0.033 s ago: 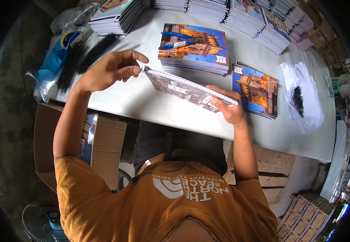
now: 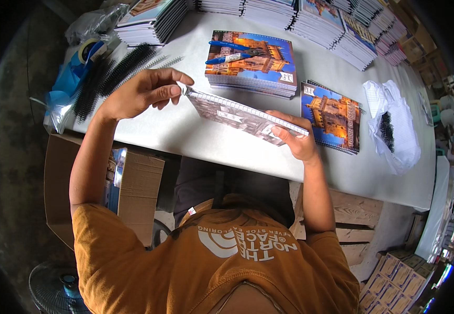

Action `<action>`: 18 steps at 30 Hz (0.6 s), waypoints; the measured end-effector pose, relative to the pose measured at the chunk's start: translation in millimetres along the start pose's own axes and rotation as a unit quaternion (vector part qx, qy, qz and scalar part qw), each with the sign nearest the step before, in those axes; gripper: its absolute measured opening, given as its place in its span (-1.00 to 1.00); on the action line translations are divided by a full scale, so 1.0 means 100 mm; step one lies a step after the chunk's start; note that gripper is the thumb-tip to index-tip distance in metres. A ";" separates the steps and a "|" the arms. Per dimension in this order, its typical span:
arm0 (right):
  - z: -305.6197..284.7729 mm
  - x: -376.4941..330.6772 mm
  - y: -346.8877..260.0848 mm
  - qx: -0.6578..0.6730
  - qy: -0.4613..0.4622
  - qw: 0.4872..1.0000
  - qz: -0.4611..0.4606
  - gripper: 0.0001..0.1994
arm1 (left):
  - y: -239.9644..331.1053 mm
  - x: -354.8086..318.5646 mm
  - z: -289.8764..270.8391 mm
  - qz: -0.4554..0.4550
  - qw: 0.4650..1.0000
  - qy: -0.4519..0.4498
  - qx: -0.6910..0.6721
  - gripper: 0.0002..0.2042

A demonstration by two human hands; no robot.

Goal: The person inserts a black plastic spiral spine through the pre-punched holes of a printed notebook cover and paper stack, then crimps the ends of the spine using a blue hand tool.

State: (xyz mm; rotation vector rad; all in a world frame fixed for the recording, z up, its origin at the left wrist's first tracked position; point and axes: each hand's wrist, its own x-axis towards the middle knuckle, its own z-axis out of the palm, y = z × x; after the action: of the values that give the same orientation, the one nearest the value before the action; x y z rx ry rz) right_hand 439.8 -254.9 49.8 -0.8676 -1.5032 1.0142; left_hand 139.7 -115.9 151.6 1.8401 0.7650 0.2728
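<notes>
My right hand [image 2: 299,140] grips the right end of a notebook [image 2: 234,116], thumb on its greyish cover and fingers behind. The notebook is tilted above the table, with its punched long edge upward. At its left corner, the thumb and forefinger of my left hand [image 2: 142,93] close on the end of a dark spiral coil [image 2: 185,89]; the fingertips partly hide it. Beyond the notebook stands a stack of notebooks [image 2: 268,70] with a castle-like building on the cover. Blue-handled pliers [image 2: 232,56] lie on that stack. More spiral-bound notebooks [image 2: 334,118] lie to the right.
Loose black coils [image 2: 114,73] lie on the white table [image 2: 153,133] at left, beside blue tape and plastic [image 2: 72,78]. Tall notebook stacks [image 2: 316,26] line the far side. A white bag [image 2: 391,125] with black coils lies right. A cardboard box [image 2: 138,193] stands below left.
My left thumb and forefinger have shifted slightly at the coil's end. My right hand and the notebook stay in place.
</notes>
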 end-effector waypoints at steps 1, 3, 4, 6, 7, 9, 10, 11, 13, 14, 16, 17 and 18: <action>0.00 0.01 -0.01 0.004 -0.007 1.000 0.002 -0.71 | -0.01 -0.01 0.00 -0.012 1.000 -0.009 -0.021 -0.67; -0.02 0.02 0.00 0.005 -0.012 1.000 -0.004 -0.71 | -0.02 -0.01 0.00 -0.035 0.998 -0.021 -0.052 -0.67; -0.03 0.02 0.04 0.003 -0.012 1.000 -0.012 -0.71 | -0.02 -0.02 0.01 -0.048 0.997 -0.024 -0.062 -0.67; -0.04 0.02 0.05 0.001 -0.006 1.000 -0.027 -0.71 | -0.04 -0.02 0.03 -0.059 0.996 -0.018 -0.070 -0.64; -0.04 0.03 0.05 -0.001 0.001 0.999 -0.034 -0.72 | -0.08 -0.01 0.04 -0.051 0.996 -0.006 -0.070 -0.64; -0.03 0.03 0.04 -0.007 0.009 0.999 -0.045 -0.72 | -0.13 -0.01 0.06 -0.036 0.997 0.017 -0.067 -0.65; -0.02 0.04 0.04 -0.012 0.011 0.999 -0.048 -0.72 | -0.12 -0.02 0.06 -0.036 0.998 0.006 -0.055 -0.65; -0.01 0.04 0.03 -0.017 0.013 0.998 -0.052 -0.72 | -0.10 -0.03 0.06 -0.035 0.998 -0.005 -0.043 -0.66; 0.01 0.02 0.01 -0.014 0.012 0.999 -0.036 -0.71 | -0.07 -0.06 0.07 -0.050 0.998 -0.019 -0.046 -0.67; 0.01 0.02 0.00 -0.013 0.011 0.999 -0.028 -0.70 | -0.04 -0.06 0.08 -0.065 0.996 -0.021 -0.062 -0.68; -0.01 0.01 0.02 -0.007 -0.005 0.999 -0.037 -0.69 | -0.03 -0.06 0.09 -0.067 0.995 -0.022 -0.065 -0.69; -0.02 0.01 0.03 -0.004 -0.013 0.999 -0.042 -0.68 | -0.04 -0.07 0.08 -0.054 0.997 -0.019 -0.051 -0.69; -0.02 0.02 0.02 -0.007 -0.012 0.999 -0.043 -0.67 | -0.05 -0.07 0.08 -0.042 0.998 -0.016 -0.038 -0.70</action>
State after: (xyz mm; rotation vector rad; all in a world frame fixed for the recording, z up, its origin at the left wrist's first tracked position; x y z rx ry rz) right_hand 441.3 -252.3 48.7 -0.7963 -1.5561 0.9543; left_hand 137.1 -125.4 145.0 1.7321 0.7963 0.2153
